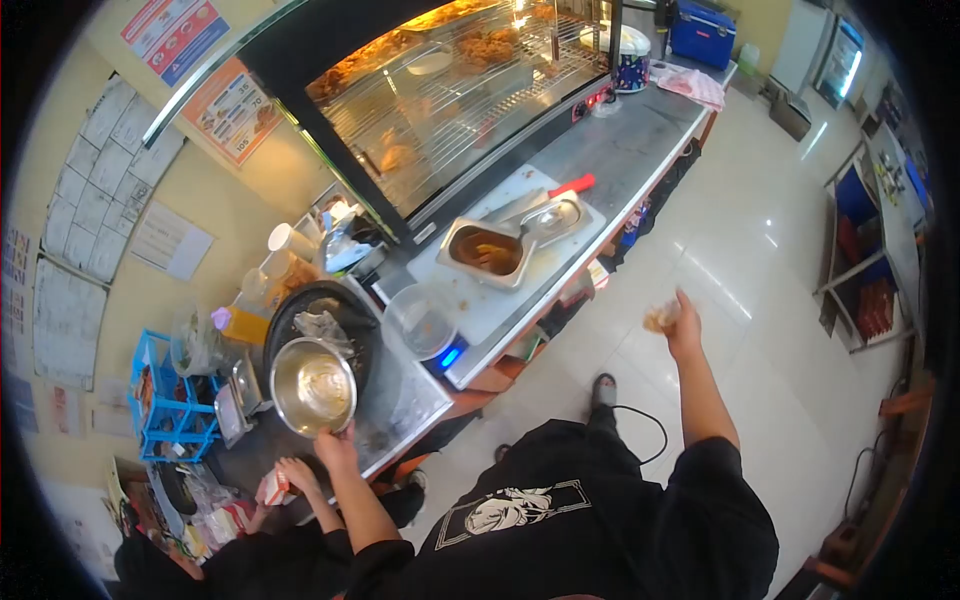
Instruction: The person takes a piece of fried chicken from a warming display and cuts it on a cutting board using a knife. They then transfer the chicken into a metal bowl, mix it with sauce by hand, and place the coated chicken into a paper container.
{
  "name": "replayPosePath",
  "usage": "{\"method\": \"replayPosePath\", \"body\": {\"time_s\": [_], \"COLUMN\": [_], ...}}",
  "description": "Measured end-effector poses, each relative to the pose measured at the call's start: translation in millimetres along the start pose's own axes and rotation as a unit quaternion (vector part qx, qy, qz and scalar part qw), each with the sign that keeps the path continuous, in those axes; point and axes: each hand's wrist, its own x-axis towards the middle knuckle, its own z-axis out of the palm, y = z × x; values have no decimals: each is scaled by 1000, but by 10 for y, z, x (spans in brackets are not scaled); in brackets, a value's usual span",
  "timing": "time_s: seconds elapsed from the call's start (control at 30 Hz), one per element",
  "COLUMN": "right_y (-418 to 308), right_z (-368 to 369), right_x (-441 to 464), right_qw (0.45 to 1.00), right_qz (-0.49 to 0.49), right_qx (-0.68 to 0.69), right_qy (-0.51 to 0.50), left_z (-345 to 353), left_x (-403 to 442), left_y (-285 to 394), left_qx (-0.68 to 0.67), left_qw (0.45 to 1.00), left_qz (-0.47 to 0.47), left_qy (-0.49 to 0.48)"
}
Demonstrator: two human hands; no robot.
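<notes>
My left hand grips the near rim of a steel bowl, which is tilted and has a pale, wet residue inside. The bowl overlaps a large black pan with a crumpled clear plastic bag in it. Off to the right, over the tiled floor, my right hand is raised with its fingers closed round a small, pale brown item too blurred to name. A clear round tub stands at the counter's edge. On the white cutting board rests a steel tray of brown sauce.
A lit glass food warmer stands behind the board. A red-handled knife lies near the sauce tray. At lower left, a co-worker's hands hold a red and white packet. Blue baskets stand by the wall.
</notes>
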Motion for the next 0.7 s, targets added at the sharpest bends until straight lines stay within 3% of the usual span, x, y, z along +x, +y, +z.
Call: {"method": "replayPosePath", "body": {"time_s": [0.07,0.13,0.2,0.27,0.33,0.4,0.43,0.5,0.53,0.57,0.63,0.7], "right_y": [-572,-1079,-1394,-1823,-1944,-2276,-2388,-2561,-2666,-2693,-2722,-2681], "right_z": [607,1175,1736,2391,3082,3651,3875,4283,4428,4529,4610,4555], "right_x": [463,830,1497,1787,2165,2324,2436,2608,2586,2608,2660,2709], "right_qw": [981,949,863,797,747,754,746,732,689,684,673,624], "right_qz": [-108,-195,-344,-359,-545,-442,-446,-456,-452,-453,-452,-528], "right_qx": [-160,-240,-345,-455,-360,-473,-480,-492,-555,-560,-575,-564], "right_qy": [9,-70,-133,-170,-122,-113,-116,-118,-116,-117,-110,-118], "left_z": [55,159,344,414,434,483,323,517,930,1185,1247,1427], "left_x": [-222,-682,-1090,-1429,-1822,-2171,-2290,-2490,-2750,-2861,-2708,-2551], "left_y": [-88,-203,-362,-580,-782,-984,-1175,-1318,-1117,-973,-925,-894], "left_qx": [-16,-9,-1,-35,-48,-47,125,190,86,-17,54,103], "left_qw": [999,998,996,996,996,997,985,972,990,996,992,987], "left_qz": [17,38,71,61,45,30,104,128,83,34,85,123], "left_qy": [26,53,47,48,52,52,48,60,71,79,76,29]}}
